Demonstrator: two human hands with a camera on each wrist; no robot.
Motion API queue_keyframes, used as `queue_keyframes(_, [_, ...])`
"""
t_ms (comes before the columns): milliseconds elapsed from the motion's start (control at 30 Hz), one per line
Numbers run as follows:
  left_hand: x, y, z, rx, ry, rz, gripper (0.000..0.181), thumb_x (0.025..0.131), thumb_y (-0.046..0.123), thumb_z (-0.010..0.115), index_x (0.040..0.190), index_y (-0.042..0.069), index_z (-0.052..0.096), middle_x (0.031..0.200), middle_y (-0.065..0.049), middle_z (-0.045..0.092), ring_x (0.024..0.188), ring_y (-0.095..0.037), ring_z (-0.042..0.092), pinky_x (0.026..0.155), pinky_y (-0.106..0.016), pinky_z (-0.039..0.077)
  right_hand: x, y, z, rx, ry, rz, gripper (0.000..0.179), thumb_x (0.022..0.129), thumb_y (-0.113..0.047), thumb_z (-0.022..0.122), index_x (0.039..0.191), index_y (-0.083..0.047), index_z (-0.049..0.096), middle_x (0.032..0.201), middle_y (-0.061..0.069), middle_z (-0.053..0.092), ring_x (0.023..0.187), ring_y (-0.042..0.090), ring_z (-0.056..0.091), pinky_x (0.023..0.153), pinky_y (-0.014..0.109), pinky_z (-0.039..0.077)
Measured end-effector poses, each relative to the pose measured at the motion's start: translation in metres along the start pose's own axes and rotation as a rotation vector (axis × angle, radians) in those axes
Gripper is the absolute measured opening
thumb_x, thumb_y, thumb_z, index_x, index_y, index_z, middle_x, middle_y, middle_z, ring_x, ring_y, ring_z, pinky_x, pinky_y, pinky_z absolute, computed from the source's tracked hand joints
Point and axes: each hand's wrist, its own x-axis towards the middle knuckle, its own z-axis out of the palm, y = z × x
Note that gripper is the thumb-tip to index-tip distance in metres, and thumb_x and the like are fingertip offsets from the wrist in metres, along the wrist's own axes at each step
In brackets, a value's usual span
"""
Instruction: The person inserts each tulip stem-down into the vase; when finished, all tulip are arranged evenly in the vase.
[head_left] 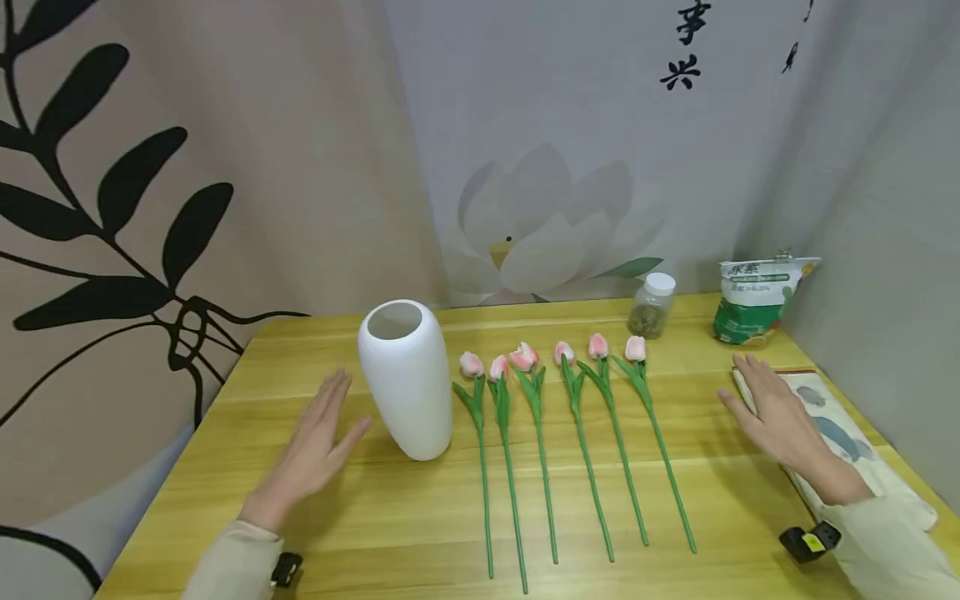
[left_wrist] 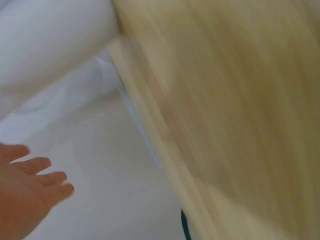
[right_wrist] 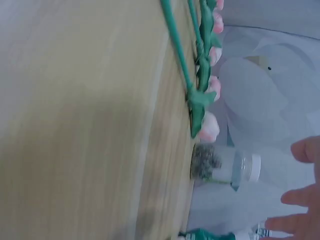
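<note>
My left hand point(head_left: 309, 448) is held beside the white vase point(head_left: 411, 392), fingers straight and nothing in them. The vase stands upright with its round mouth facing up; its pale side point(left_wrist: 50, 42) fills the upper left of the left wrist view. Several pink tulips point(head_left: 523, 357) with green stems lie in a row to the right of the vase, blooms toward the back. Over on the right, my right hand point(head_left: 780, 421) is spread above the edge of a patterned, folded cloth-like item point(head_left: 836, 429). It holds nothing, and its fingers point(right_wrist: 300, 197) show extended in the right wrist view.
Behind the tulips stands a small clear jar point(head_left: 649, 312) with a white lid and dark contents. A green and white clipped bag point(head_left: 753, 304) sits at the back right corner. Printed curtains point(head_left: 315, 167) hang behind the wooden table point(head_left: 360, 517) and along its right side.
</note>
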Motion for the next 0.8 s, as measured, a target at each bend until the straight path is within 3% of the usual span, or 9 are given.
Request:
queue_keyframes(200, [0.007, 0.027, 0.01, -0.451, 0.089, 0.03, 0.064, 0.092, 0.019, 0.046, 0.143, 0.019, 0.008, 0.146, -0.014, 0.022, 0.132, -0.034, 0.025, 0.104, -0.055, 0.023, 0.016, -0.031, 0.018, 0.123, 0.013, 0.021, 0.054, 0.093, -0.024, 0.045, 0.136, 0.004, 0.026, 0.132, 0.034, 0.032, 0.116, 0.051, 0.032, 0.088, 0.062, 0.028])
queue_keyframes(333, [0.012, 0.048, 0.014, -0.626, 0.134, 0.03, 0.076, 0.087, 0.01, 0.055, 0.142, 0.022, 0.006, 0.143, -0.015, 0.026, 0.13, -0.033, 0.03, 0.103, -0.054, 0.028, 0.039, -0.074, 0.042, 0.236, 0.035, -0.033, 0.044, 0.089, -0.016, 0.052, 0.128, 0.002, 0.042, 0.12, 0.026, 0.05, 0.104, 0.04, 0.05, 0.079, 0.052, 0.044])
queue_keyframes(467, [0.012, 0.067, 0.011, -0.679, 0.214, -0.011, 0.085, 0.077, 0.002, 0.065, 0.14, 0.014, 0.009, 0.138, -0.021, 0.028, 0.125, -0.037, 0.035, 0.1, -0.054, 0.032, 0.063, -0.128, 0.065, 0.353, 0.013, -0.109, 0.031, 0.086, -0.012, 0.056, 0.116, -0.002, 0.055, 0.1, 0.016, 0.064, 0.087, 0.026, 0.062, 0.069, 0.038, 0.052])
queue_keyframes(567, [0.013, 0.077, 0.009, -0.676, 0.255, -0.009, 0.091, 0.07, -0.002, 0.07, 0.137, 0.007, 0.01, 0.135, -0.024, 0.03, 0.121, -0.04, 0.038, 0.097, -0.054, 0.035, 0.075, -0.168, 0.083, 0.383, -0.052, -0.155, 0.023, 0.085, -0.011, 0.059, 0.106, -0.003, 0.062, 0.088, 0.01, 0.067, 0.077, 0.02, 0.063, 0.065, 0.032, 0.052])
queue_keyframes(700, [0.013, 0.081, 0.009, -0.661, 0.284, 0.016, 0.095, 0.065, -0.005, 0.073, 0.136, 0.003, 0.01, 0.135, -0.024, 0.03, 0.117, -0.04, 0.042, 0.092, -0.054, 0.039, 0.084, -0.211, 0.115, 0.362, -0.225, -0.208, 0.019, 0.083, -0.01, 0.06, 0.1, -0.002, 0.064, 0.088, 0.01, 0.067, 0.076, 0.018, 0.062, 0.065, 0.028, 0.051])
queue_keyframes(800, [0.013, 0.082, 0.01, -0.663, 0.298, 0.019, 0.095, 0.064, -0.006, 0.073, 0.135, 0.003, 0.011, 0.134, -0.025, 0.031, 0.115, -0.04, 0.043, 0.091, -0.054, 0.04, 0.088, -0.233, 0.137, 0.315, -0.324, -0.206, 0.021, 0.08, -0.006, 0.062, 0.099, 0.001, 0.064, 0.089, 0.014, 0.066, 0.065, 0.017, 0.057, 0.056, 0.026, 0.048])
